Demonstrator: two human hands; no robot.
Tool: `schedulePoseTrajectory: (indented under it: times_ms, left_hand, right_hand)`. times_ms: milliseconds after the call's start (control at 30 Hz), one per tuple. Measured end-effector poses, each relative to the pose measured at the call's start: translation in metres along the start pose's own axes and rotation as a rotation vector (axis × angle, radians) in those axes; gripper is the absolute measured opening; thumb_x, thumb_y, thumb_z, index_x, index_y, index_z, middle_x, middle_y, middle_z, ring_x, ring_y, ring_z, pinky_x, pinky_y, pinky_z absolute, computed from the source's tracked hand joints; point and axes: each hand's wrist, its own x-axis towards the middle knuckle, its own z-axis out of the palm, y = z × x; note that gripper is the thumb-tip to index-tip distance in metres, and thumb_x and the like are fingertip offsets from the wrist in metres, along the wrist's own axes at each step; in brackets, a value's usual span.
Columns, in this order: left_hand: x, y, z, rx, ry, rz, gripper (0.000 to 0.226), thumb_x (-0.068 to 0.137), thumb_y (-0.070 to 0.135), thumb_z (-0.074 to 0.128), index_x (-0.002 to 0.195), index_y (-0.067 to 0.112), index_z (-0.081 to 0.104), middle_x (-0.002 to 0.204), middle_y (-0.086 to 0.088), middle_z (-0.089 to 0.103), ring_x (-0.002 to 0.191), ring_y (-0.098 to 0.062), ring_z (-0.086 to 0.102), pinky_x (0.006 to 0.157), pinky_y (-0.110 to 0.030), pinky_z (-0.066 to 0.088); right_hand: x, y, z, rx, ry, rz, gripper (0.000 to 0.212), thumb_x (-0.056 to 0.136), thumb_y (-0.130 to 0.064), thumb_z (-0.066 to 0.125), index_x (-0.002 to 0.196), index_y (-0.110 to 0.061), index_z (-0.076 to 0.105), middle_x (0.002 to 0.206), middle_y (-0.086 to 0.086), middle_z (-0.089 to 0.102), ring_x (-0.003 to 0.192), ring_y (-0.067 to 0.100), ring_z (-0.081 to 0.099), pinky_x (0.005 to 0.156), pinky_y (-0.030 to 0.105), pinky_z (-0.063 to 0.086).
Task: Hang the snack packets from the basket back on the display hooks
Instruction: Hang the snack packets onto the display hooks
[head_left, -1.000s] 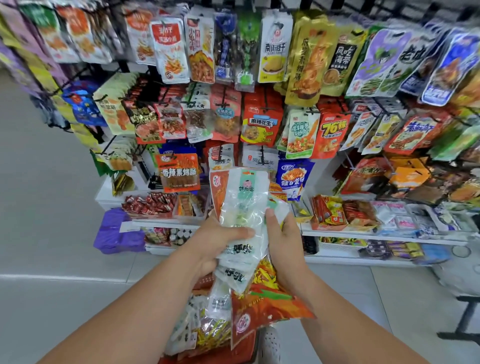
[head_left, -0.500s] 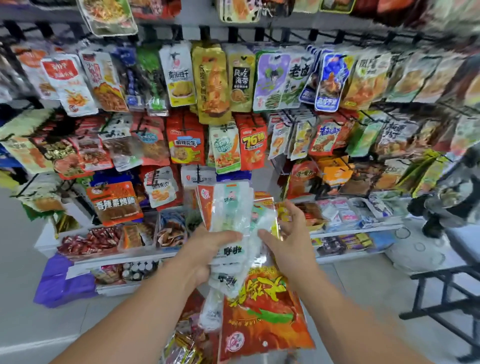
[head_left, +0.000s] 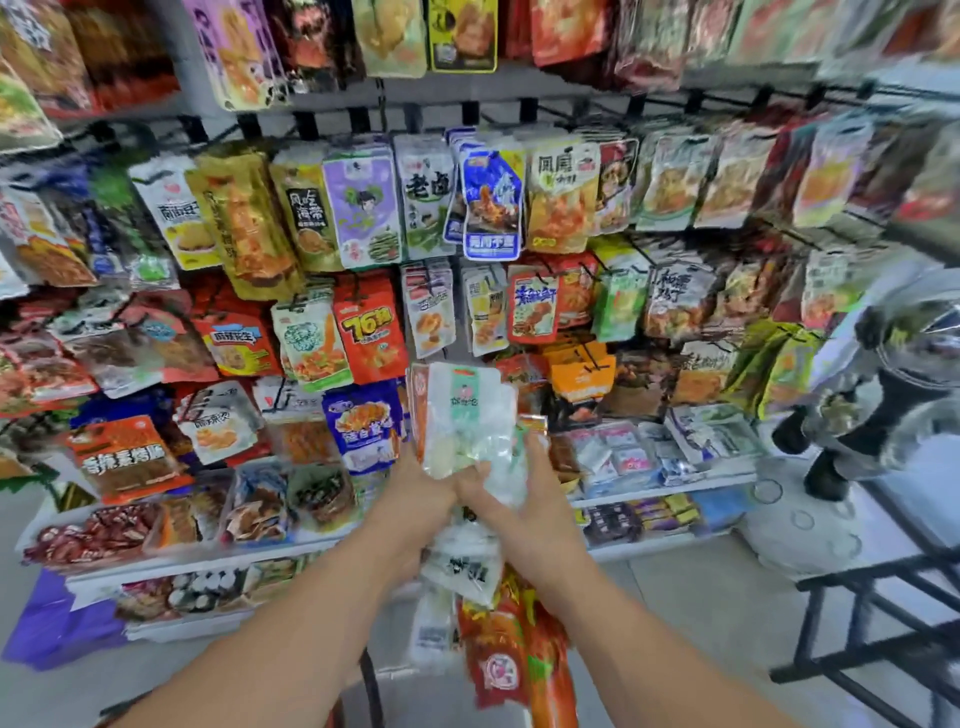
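Both hands hold a fanned bundle of snack packets in front of the display rack. My left hand grips the bundle low on its left side. My right hand holds it from the right, fingers curled on the clear white packets. Below the hands hang more of the bundle: white packets and a red-orange packet. The display hooks carry rows of hanging packets just beyond the bundle. Of the basket only a dark handle shows at the bottom, under my arms.
White shelves with trays of small snacks run below the hooks. A purple bag lies on the floor at left. A black metal frame stands at right, with a person's dark shoes beyond it.
The view has swung up and closer to the rack. Both hands raised the bundle toward the hooks, and my right hand moved from an open touch to a grip on the packets.
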Motion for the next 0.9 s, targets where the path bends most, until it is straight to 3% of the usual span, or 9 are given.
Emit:
schedulePoseTrajectory:
  times_ms: [67, 133, 267, 333, 400, 467, 600, 767, 900]
  left_hand:
    - [-0.002, 0.014, 0.008, -0.065, 0.0, -0.007, 0.077, 0.081, 0.05, 0.086, 0.145, 0.036, 0.046, 0.133, 0.009, 0.068, 0.122, -0.021, 0.064, 0.109, -0.055, 0.049]
    - [0.0, 0.024, 0.011, -0.1, -0.042, -0.007, 0.069, 0.081, 0.05, 0.085, 0.141, 0.036, 0.053, 0.127, 0.009, 0.073, 0.115, -0.02, 0.069, 0.102, -0.05, 0.054]
    - [-0.002, 0.038, 0.01, -0.084, -0.094, 0.012, 0.053, 0.081, 0.025, 0.088, 0.125, 0.027, 0.058, 0.107, 0.001, 0.079, 0.085, -0.019, 0.077, 0.055, -0.028, 0.06]
    - [-0.001, 0.044, 0.007, -0.093, -0.085, -0.014, 0.087, 0.06, 0.034, 0.101, 0.133, 0.015, 0.057, 0.112, -0.009, 0.078, 0.095, -0.03, 0.077, 0.067, -0.043, 0.065]
    - [0.0, 0.05, 0.001, -0.127, -0.065, -0.029, 0.106, 0.049, 0.04, 0.103, 0.137, 0.007, 0.054, 0.115, -0.016, 0.075, 0.1, -0.037, 0.074, 0.074, -0.052, 0.063]
    - [0.004, 0.058, -0.008, -0.166, -0.087, -0.031, 0.091, 0.059, 0.032, 0.097, 0.136, 0.002, 0.058, 0.103, -0.015, 0.077, 0.085, -0.034, 0.076, 0.065, -0.045, 0.061]
    - [0.011, 0.078, -0.027, -0.217, -0.087, -0.024, 0.041, 0.083, 0.017, 0.082, 0.118, 0.004, 0.067, 0.077, -0.005, 0.077, 0.062, -0.023, 0.074, 0.05, -0.033, 0.057]
    - [0.028, 0.105, -0.066, -0.259, -0.116, 0.013, 0.028, 0.078, 0.019, 0.079, 0.103, 0.009, 0.073, 0.079, -0.008, 0.078, 0.063, -0.026, 0.075, 0.046, -0.035, 0.057]
    - [0.048, 0.126, -0.109, -0.278, -0.101, 0.052, 0.039, 0.069, 0.024, 0.079, 0.104, 0.008, 0.075, 0.09, -0.015, 0.079, 0.071, -0.031, 0.077, 0.055, -0.038, 0.059]
  right_hand:
    - [0.005, -0.01, -0.015, 0.062, -0.041, -0.01, 0.057, 0.09, -0.038, 0.079, 0.117, -0.064, 0.036, 0.099, -0.067, 0.041, 0.101, -0.031, 0.049, 0.081, 0.0, 0.041]
    - [0.012, -0.014, -0.026, 0.107, -0.028, -0.004, 0.065, 0.092, -0.033, 0.077, 0.121, -0.066, 0.029, 0.1, -0.065, 0.037, 0.1, -0.027, 0.052, 0.08, 0.003, 0.042]
    - [0.03, -0.021, -0.039, 0.213, -0.018, -0.049, 0.066, 0.098, -0.02, 0.07, 0.136, -0.058, 0.031, 0.1, -0.057, 0.054, 0.091, -0.03, 0.056, 0.07, 0.001, 0.048]
    - [0.039, -0.028, -0.041, 0.252, -0.012, -0.063, 0.066, 0.101, -0.016, 0.066, 0.143, -0.054, 0.032, 0.112, -0.046, 0.058, 0.094, -0.026, 0.059, 0.071, 0.005, 0.05]
    - [0.05, -0.035, -0.04, 0.29, -0.026, -0.067, 0.064, 0.103, -0.011, 0.062, 0.143, -0.052, 0.032, 0.101, -0.053, 0.057, 0.091, -0.028, 0.058, 0.069, 0.004, 0.05]
    - [0.06, -0.046, -0.033, 0.285, -0.036, -0.071, 0.065, 0.103, -0.012, 0.062, 0.146, -0.05, 0.034, 0.101, -0.055, 0.056, 0.095, -0.026, 0.059, 0.075, 0.008, 0.053]
    - [0.078, -0.069, -0.008, 0.313, -0.029, -0.063, 0.076, 0.101, -0.014, 0.066, 0.157, -0.049, 0.028, 0.141, -0.017, 0.062, 0.124, 0.01, 0.064, 0.107, 0.046, 0.053]
    - [0.109, -0.107, 0.029, 0.309, -0.058, -0.127, 0.067, 0.101, -0.012, 0.065, 0.153, -0.045, 0.039, 0.144, -0.018, 0.058, 0.131, 0.011, 0.058, 0.111, 0.049, 0.049]
    - [0.134, -0.132, 0.064, 0.205, -0.07, -0.186, 0.057, 0.1, -0.025, 0.066, 0.15, -0.041, 0.042, 0.147, -0.019, 0.054, 0.131, 0.012, 0.058, 0.109, 0.051, 0.05]
